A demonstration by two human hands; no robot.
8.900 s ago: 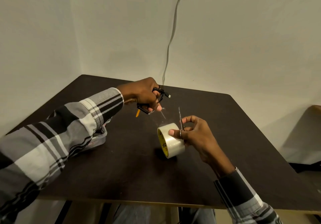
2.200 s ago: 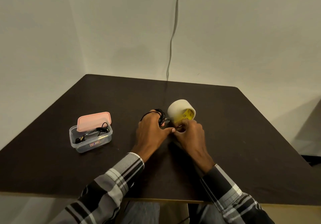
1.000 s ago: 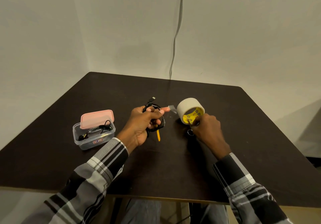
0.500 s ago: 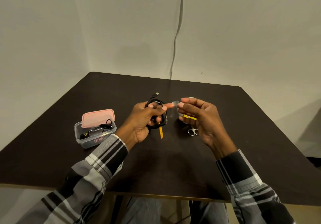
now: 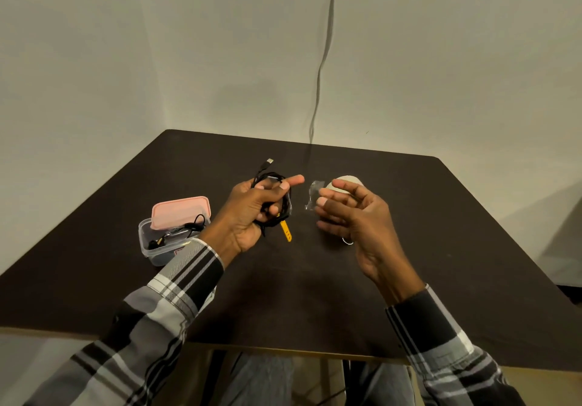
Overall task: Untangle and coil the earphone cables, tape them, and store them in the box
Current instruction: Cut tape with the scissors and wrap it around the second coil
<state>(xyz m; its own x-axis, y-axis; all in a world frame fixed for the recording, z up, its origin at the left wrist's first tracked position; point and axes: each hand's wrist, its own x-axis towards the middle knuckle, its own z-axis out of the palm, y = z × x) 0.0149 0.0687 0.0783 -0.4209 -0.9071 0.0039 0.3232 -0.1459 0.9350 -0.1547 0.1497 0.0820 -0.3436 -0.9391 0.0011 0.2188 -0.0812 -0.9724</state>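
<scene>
My left hand (image 5: 252,213) grips a coiled black cable (image 5: 285,199) above the table, index finger stretched toward the right. A plug (image 5: 269,162) sticks up from the coil and a yellow strap (image 5: 286,232) hangs below it. My right hand (image 5: 356,216) is a short gap to the right and holds a small clear piece of tape (image 5: 311,194) at its fingertips. The tape roll (image 5: 346,181) lies on the table, mostly hidden behind that hand. The clear box (image 5: 157,246) stands at the left with black earphones (image 5: 192,224) inside and its pink lid (image 5: 181,212) resting askew on it.
Small scissors (image 5: 347,242) peek out under my right hand. A grey cord (image 5: 321,59) runs down the wall to the dark table's (image 5: 299,295) far edge. Walls close the back and left sides.
The tape piece has left my left index fingertip and now sits at my right hand's fingertips. The two hands have drawn slightly apart.
</scene>
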